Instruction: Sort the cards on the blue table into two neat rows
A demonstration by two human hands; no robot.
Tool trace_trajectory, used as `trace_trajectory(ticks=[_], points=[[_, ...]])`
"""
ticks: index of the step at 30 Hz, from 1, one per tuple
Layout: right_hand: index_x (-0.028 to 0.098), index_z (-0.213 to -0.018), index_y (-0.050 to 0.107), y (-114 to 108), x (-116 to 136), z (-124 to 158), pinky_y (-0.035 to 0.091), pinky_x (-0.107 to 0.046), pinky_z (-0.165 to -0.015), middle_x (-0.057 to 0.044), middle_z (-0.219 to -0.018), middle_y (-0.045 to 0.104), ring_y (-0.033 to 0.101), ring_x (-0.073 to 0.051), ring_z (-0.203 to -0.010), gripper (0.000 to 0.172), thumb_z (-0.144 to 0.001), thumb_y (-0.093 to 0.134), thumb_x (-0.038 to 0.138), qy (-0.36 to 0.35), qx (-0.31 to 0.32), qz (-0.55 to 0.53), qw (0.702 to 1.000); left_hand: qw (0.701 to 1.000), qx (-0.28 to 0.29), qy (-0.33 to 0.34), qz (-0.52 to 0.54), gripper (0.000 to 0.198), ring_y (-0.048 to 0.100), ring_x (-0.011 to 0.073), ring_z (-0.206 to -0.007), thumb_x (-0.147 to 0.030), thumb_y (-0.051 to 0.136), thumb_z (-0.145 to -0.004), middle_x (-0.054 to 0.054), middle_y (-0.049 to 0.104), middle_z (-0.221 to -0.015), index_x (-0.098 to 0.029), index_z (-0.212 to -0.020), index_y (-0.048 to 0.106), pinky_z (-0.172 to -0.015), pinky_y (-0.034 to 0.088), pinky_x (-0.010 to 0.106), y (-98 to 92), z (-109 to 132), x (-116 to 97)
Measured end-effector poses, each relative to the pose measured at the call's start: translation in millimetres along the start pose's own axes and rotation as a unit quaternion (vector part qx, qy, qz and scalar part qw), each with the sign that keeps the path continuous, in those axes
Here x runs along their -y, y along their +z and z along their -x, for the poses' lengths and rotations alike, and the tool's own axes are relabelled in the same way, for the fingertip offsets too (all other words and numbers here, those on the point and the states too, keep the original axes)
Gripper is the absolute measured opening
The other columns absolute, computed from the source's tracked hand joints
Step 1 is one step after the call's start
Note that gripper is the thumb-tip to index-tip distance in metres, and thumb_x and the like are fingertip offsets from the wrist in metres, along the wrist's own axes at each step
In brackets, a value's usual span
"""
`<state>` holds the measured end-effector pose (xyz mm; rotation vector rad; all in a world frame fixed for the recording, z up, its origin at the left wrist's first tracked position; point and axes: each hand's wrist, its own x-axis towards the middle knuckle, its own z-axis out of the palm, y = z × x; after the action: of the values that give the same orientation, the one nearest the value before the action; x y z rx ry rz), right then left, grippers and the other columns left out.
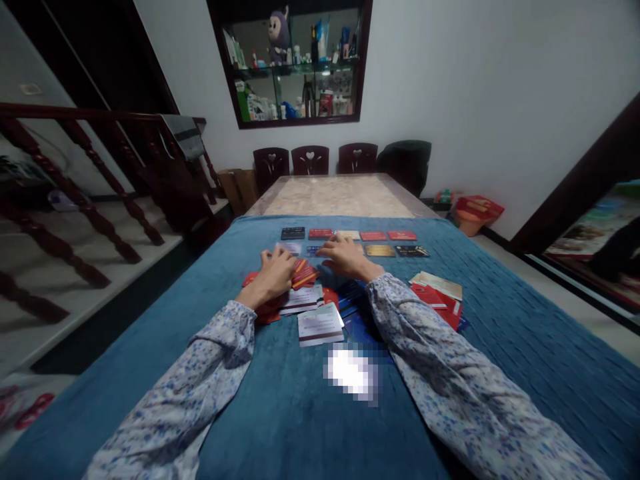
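My left hand (273,272) is over a heap of red cards (306,275), fingers bent and apart, the tips at a pale card (291,249). My right hand (346,259) reaches leftward above the second row, fingers bent and slightly spread, near a blue card (313,251). It partly covers the cards beneath it. Also in that row lie a gold card (380,251) and a black card (413,251). Behind it, a row runs from a black card (293,233) to a red card (403,236). White striped cards (320,325) and blue cards (357,327) overlap nearer me.
Right of my right forearm lies another pile with red cards (453,310) and a cream card (443,283). A blue cloth (200,300) covers the near table; bare stone tabletop (335,193) continues behind. A blurred bright patch (350,372) hides something near me. Chairs (310,160) stand beyond.
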<state>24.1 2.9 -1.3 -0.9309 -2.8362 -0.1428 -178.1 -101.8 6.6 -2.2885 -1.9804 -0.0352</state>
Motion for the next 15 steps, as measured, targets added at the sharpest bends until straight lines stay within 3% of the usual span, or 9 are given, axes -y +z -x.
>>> trace_trajectory(ticks=[9, 15], points=[[0.025, -0.14, 0.066, 7.4, 10.3, 4.0, 0.038, -0.043, -0.095, -0.011, -0.139, 0.067, 0.045, -0.033, -0.126, 0.043, -0.099, 0.054, 0.028, -0.03, -0.012, -0.023, 0.999, 1.0, 0.0, 0.0, -0.004, 0.027, 0.043, 0.0344, -0.13, -0.025, 0.048, -0.097, 0.014, 0.063, -0.134, -0.022, -0.117, 0.067, -0.104, 0.031, 0.053, 1.9, 19.4, -7.7], [0.024, -0.141, 0.065, 14.0, 17.3, 4.4, 0.037, -0.043, -0.097, -0.012, -0.142, 0.064, 0.046, -0.031, -0.125, 0.043, -0.101, 0.049, 0.026, -0.056, 0.001, -0.03, 0.998, 1.0, 0.02, -0.001, -0.015, 0.029, 0.045, 0.0363, -0.129, -0.039, 0.049, -0.101, 0.016, 0.063, -0.133, -0.02, -0.107, 0.07, -0.104, 0.034, 0.055, 8.7, 24.3, -6.2]])
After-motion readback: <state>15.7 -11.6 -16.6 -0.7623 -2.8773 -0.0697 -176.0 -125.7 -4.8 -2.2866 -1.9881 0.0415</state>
